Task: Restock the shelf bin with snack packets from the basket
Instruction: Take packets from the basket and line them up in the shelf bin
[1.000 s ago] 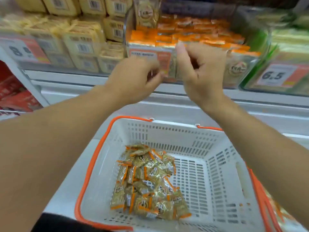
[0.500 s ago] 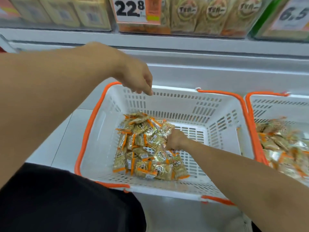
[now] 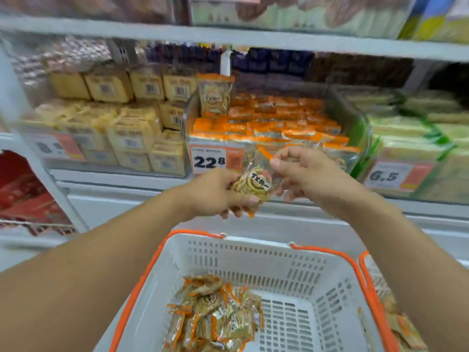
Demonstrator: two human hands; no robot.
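Packets (image 3: 255,185) newly lifted from basket (image 3: 253,252), gripped by left hand (image 3: 218,193), pinched by right hand (image 3: 302,171); shelf bin (image 3: 269,123) just beyond hands; placement next.

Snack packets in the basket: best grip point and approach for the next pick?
Come from straight above: the basket is open-topped and walled. The snack packets lie flat and overlapping at its left, so pinch a raised orange sealed edge of a top packet rather than its flat, slick-looking face.
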